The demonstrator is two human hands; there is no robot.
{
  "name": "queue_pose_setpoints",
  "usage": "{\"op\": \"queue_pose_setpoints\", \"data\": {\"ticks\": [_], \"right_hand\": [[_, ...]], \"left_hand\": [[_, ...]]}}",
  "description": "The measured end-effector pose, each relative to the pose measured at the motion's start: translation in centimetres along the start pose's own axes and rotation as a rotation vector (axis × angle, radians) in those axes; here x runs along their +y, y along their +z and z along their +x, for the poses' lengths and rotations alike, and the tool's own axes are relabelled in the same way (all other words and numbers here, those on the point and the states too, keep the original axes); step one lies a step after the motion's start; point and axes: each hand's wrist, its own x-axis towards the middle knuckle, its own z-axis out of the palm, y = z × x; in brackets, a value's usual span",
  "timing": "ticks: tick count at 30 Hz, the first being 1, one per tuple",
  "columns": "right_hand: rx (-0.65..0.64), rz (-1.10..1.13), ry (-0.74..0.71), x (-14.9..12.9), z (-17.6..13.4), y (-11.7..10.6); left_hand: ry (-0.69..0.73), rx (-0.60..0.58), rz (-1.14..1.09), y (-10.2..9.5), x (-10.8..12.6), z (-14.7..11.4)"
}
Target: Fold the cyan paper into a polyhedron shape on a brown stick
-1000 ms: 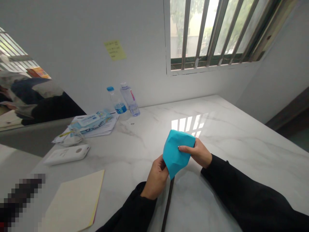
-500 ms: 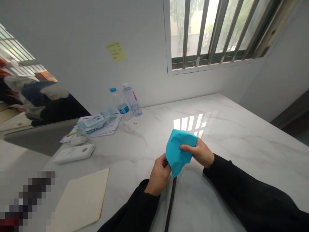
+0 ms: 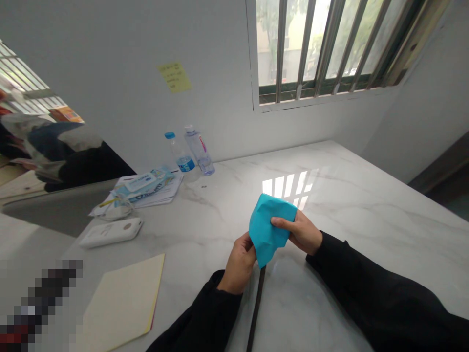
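A folded, puffed piece of turquoise paper [image 3: 266, 226] is held up just above the white marble table [image 3: 351, 195], in front of me. My left hand [image 3: 240, 261] grips its lower left edge, fingers tucked behind the paper. My right hand [image 3: 301, 231] pinches its right side with the thumb across the front. Both arms wear black sleeves. The paper's lower tip points down toward a dark seam [image 3: 256, 308] in the tabletop.
A pale yellow paper pad [image 3: 122, 303] lies at the near left. Behind it are a white flat device [image 3: 112, 231], a wet-wipes pack on papers [image 3: 146, 183] and two water bottles [image 3: 192, 152] by the wall. A barred window [image 3: 330, 44] is above.
The paper and both hands stay nearly in place; the grip on the paper has shifted only slightly. The view has swayed a little.
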Motion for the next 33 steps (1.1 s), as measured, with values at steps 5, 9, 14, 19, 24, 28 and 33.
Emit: {"op": "queue_pose_setpoints", "data": {"ticks": [5, 9, 14, 19, 24, 28, 33], "right_hand": [[-0.008, 0.035, 0.009, 0.3, 0.1, -0.1], [-0.039, 0.057, 0.001, 0.2, 0.1, -0.1], [-0.036, 0.054, 0.013, -0.2, -0.1, 0.0], [0.011, 0.046, 0.028, -0.4, -0.2, -0.1], [-0.041, 0.036, 0.036, -0.5, -0.1, -0.2], [-0.058, 0.000, 0.001, -0.7, -0.1, -0.2], [-0.050, -0.041, -0.012, -0.7, -0.2, -0.2]], "left_hand": [[-0.050, -0.002, -0.121, 0.4, -0.2, -0.1], [-0.082, 0.005, -0.152, 0.8, 0.0, -0.1], [-0.074, -0.019, -0.179, 0.9, 0.4, -0.2], [-0.024, -0.018, -0.172, 0.8, 0.2, -0.2], [0.019, -0.015, -0.088, 0.3, -0.3, -0.3], [0.045, -0.001, -0.020, 0.2, -0.1, -0.2], [0.032, 0.014, -0.014, 0.3, 0.2, -0.1]]}}
